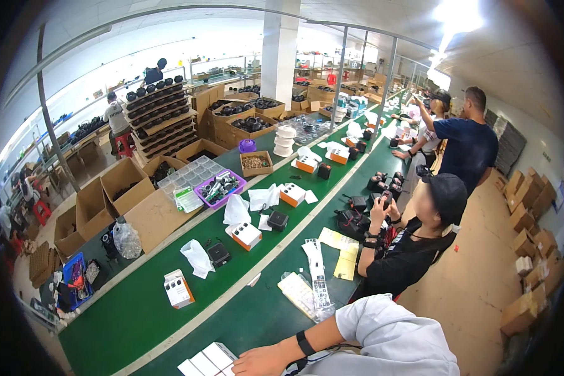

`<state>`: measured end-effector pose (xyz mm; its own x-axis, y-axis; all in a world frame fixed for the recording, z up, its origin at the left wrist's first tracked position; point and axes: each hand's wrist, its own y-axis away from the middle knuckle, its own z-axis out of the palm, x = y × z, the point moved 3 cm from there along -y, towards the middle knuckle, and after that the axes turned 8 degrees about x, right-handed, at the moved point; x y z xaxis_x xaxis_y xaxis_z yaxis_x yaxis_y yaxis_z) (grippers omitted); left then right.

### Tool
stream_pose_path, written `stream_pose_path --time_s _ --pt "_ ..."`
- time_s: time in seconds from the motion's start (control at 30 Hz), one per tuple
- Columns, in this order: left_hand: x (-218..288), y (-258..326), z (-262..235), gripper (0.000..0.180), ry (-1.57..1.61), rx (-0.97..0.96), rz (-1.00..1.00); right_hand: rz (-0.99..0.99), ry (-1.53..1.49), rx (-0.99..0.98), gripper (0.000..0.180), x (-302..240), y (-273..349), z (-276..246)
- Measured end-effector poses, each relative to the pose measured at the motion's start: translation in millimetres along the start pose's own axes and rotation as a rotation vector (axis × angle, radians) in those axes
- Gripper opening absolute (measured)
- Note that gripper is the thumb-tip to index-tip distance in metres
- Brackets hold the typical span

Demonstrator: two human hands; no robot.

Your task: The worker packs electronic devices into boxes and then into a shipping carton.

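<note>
My right hand (260, 361) comes in at the lower edge, on a bare forearm below a pale sleeve, with a black band at the wrist. It rests against a group of small white boxes (208, 361) on the green worktop. The lower edge of the picture cuts off much of the fingers, so their grip does not show. My left hand is out of view. Ahead of the boxes lie a strip of black-and-white printed labels (317, 269), a cream sheet in clear plastic (297, 293) and yellow papers (345, 261).
Along the green belt (125, 326) stand white-and-orange cartons (178, 289), black cases (219, 254) and white bags (197, 258). A purple tray (220, 189) holds small parts. To my right, a co-worker in a black cap (448, 199) handles a black device. Brown cardboard boxes (521, 313) line the right wall.
</note>
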<state>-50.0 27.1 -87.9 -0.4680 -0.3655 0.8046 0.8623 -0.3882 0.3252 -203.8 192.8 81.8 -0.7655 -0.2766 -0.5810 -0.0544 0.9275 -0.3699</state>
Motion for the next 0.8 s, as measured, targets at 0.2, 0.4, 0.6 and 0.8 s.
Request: stream_pose_path --time_s 0.2,0.4,0.6,0.8 --pt "0 6 5 0.102 0.002 -0.04 0.002 -0.069 -0.095 0.059 0.054 1 -8 3" --pt "12 4 4 0.098 0.053 -0.094 0.048 -0.086 -0.062 -0.008 0.06 6 -14 11" --pt "-1 9 -18 0.097 -0.049 -0.086 0.033 0.234 -0.191 0.037 0.066 14 -15 1" --pt "2 7 -17 0.098 -0.048 -0.103 0.02 -0.025 -0.097 0.053 0.072 22 -13 15"
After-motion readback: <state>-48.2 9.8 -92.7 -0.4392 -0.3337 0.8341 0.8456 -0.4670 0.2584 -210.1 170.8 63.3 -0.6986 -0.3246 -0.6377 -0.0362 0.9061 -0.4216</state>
